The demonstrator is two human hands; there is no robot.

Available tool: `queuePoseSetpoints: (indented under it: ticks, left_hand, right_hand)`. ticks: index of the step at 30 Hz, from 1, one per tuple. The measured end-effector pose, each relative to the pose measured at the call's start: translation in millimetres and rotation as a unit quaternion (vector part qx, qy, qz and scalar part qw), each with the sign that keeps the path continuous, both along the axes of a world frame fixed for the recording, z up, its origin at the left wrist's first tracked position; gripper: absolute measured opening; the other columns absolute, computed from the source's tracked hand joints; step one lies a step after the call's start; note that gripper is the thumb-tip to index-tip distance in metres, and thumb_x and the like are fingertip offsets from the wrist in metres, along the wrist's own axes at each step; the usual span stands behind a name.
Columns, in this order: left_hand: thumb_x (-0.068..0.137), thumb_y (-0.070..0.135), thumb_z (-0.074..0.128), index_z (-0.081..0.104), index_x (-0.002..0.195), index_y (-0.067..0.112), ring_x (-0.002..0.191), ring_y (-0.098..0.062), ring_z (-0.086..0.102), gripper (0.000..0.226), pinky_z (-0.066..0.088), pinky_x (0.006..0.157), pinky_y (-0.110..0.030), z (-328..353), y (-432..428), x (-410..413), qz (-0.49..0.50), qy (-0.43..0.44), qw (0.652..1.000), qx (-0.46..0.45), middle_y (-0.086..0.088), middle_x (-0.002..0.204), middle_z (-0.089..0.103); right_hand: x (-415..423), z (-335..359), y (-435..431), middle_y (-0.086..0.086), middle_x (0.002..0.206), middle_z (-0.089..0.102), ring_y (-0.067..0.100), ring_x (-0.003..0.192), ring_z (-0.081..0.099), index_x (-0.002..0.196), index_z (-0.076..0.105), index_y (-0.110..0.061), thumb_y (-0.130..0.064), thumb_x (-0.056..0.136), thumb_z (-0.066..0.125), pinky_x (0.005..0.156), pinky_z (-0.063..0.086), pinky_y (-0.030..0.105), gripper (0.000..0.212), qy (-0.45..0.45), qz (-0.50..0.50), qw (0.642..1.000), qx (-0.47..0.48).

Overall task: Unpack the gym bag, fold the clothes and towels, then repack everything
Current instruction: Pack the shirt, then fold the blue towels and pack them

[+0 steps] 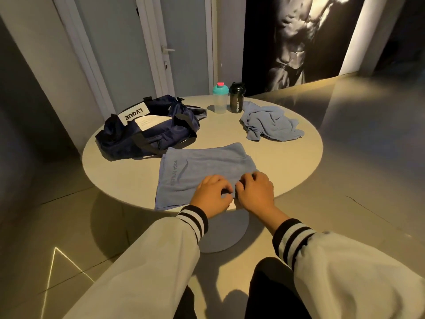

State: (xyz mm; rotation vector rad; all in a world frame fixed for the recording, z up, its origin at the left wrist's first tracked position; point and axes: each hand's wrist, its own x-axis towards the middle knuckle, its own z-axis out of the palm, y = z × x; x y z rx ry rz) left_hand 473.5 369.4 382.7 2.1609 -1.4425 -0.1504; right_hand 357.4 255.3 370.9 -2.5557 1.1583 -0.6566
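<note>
Pinching the near edge of the flat blue cloth towel [202, 166], the left grip [212, 192] and right grip [255, 192] curl side by side — towel on the round pale tabletop [287, 162], navy fabric gym bag [147, 134] just behind.

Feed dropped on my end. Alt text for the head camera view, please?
The left hand and right hand pinch the near edge of a blue towel laid flat on a round table. Behind it lie a navy gym bag at left and a crumpled blue cloth at right, with a teal-lidded clear shaker and a black shaker standing between them.
</note>
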Motion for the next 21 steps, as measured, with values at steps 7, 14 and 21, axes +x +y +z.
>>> queuePoseSetpoints:
  ticks: [7, 14, 21]
  left_hand:
    - [0.101, 0.035, 0.053, 0.063, 0.103, 0.025, 0.109, -0.021, 0.050, 0.015, 0.039, 0.096, -0.034, -7, -25, -20, 0.012, -0.024, 1.000, 0.012, 0.004, 0.110, 0.063]
    - [0.098, 0.047, 0.046, 0.061, 0.083, 0.029, 0.096, -0.016, 0.052, 0.028, 0.043, 0.093, -0.039, -6, -33, -28, -0.043, -0.010, 0.999, 0.021, 0.010, 0.088, 0.064]
    - [0.103, 0.036, 0.044, 0.057, 0.076, 0.021, 0.076, -0.022, 0.055, 0.034, 0.044, 0.075, -0.037, 3, -53, -25, -0.004, 0.021, 1.000, -0.004, 0.001, 0.076, 0.060]
  right_hand:
    - [-14, 10, -17, 0.014, 0.119, 0.050, 0.035, 0.102, 0.051, 0.121, 0.057, -0.021, -0.028, 0.093, 0.057, 0.088, 0.044, 0.039, 0.029, 0.056, 0.007, 0.995, 0.082]
    - [-26, 29, -19, 0.005, 0.104, 0.046, 0.030, 0.081, 0.051, 0.095, 0.061, -0.017, -0.016, 0.091, 0.052, 0.076, 0.046, 0.039, 0.010, -0.065, -0.035, 0.997, 0.035]
    - [-34, 24, -31, 0.006, 0.114, 0.044, 0.031, 0.098, 0.053, 0.114, 0.061, -0.027, -0.028, 0.085, 0.053, 0.088, 0.037, 0.042, 0.030, 0.076, -0.063, 0.991, 0.086]
